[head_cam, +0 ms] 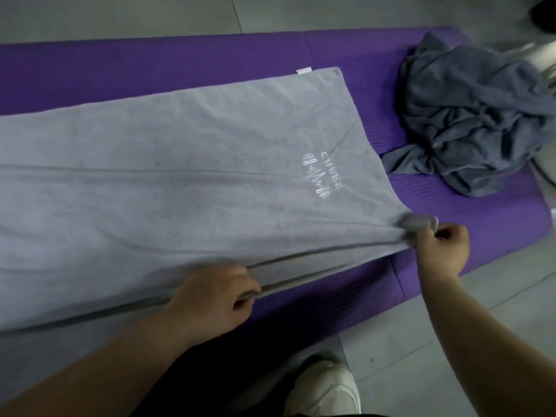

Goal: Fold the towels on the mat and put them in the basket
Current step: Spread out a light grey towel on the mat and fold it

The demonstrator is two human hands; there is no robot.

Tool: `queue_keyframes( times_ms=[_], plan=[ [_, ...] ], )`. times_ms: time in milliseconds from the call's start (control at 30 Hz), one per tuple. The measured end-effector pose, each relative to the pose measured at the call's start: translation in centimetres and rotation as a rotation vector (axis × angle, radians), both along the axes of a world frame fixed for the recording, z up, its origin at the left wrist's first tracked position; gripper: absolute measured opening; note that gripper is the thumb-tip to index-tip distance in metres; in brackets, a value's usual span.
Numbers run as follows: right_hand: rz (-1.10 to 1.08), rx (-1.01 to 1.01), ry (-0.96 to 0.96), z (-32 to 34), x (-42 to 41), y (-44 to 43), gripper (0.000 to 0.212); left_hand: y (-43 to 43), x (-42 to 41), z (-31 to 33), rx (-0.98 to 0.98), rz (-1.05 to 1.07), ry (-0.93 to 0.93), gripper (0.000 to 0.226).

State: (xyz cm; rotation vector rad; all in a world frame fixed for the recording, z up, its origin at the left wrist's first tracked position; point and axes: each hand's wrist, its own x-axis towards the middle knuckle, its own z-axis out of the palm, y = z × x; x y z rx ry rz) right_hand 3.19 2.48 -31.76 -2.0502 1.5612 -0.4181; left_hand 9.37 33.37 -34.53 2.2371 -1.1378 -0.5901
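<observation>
- White shoe [323, 386] at 6 o'clock stands on the grey tiled floor [451, 341], closest to the lens, with dark clothing just beside it.
- Left hand [216, 299], between 6 and 7 o'clock, has its fingers curled and pinches the near hem of the light grey towel [150, 176], lifting a fold of the edge.
- Right hand [442, 251], at 4 o'clock, is closed round the near right corner of the same towel, which is bunched in its grip; the hem runs taut between the two hands.
- That towel lies spread flat across the purple mat [180, 64], filling the view from 9 o'clock to the centre, with long creases along its length.
- An embroidered logo [323, 176] shows near the towel's right end, and a small white label [304, 70] sticks out from its far edge at 12 o'clock.
- A dark grey towel [475, 121] sits crumpled in a heap on the mat at 2 o'clock, near the spread towel's right edge.
- At 3 o'clock a white object [541, 55] is cut off by the frame edge; what it is cannot be told.
</observation>
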Motion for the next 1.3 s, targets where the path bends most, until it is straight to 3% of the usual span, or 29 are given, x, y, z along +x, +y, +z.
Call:
queue_keyframes(
  times_ms=[67, 167, 333, 500, 667, 800, 933, 1067, 1167, 1300],
  plan=[
    [-0.009, 0.068, 0.105, -0.2, -1.9, 0.3, 0.006, 0.2, -0.9, -0.6, 0.058, -0.114, -0.037, 0.026],
    [-0.037, 0.141, 0.221, -1.1, -3.1, -0.2, 0.034, 0.3, -1.5, -1.1, 0.098, -0.154, -0.012, 0.033],
    [0.139, -0.171, 0.127, -0.4, 1.5, -2.0, 0.028, 0.2, 1.1, -2.8, -0.088, 0.284, -0.220, 0.025],
    [0.533, -0.186, 0.177, -0.6, 12.8, -3.1, 0.034, 1.3, 4.2, -4.2, 0.098, 0.610, -0.347, 0.047],
    [0.643, -0.092, 0.239, -2.1, 22.8, -2.2, 0.038, 2.6, 4.6, -5.0, 0.242, 0.804, -0.306, 0.068],
    [0.538, -0.067, 0.386, -3.8, 27.2, -2.9, 0.051, 2.5, 5.0, -5.2, 0.275, 0.824, -0.308, 0.066],
    [0.562, -0.101, 0.370, -4.6, 28.9, -3.5, 0.040, 2.2, 5.5, -5.4, 0.290, 0.818, -0.300, 0.064],
    [0.583, -0.260, 0.353, -3.1, 30.2, -4.9, 0.038, 1.3, 6.2, -5.3, 0.287, 0.782, -0.376, 0.062],
    [0.567, -0.212, 0.329, -1.7, 30.7, -6.4, 0.049, 0.4, 6.6, -5.2, 0.307, 0.723, -0.388, 0.063],
    [0.680, -0.094, 0.389, -0.3, 29.4, -6.5, 0.041, -0.1, 6.8, -5.7, 0.377, 0.679, -0.370, 0.068]
  ],
)
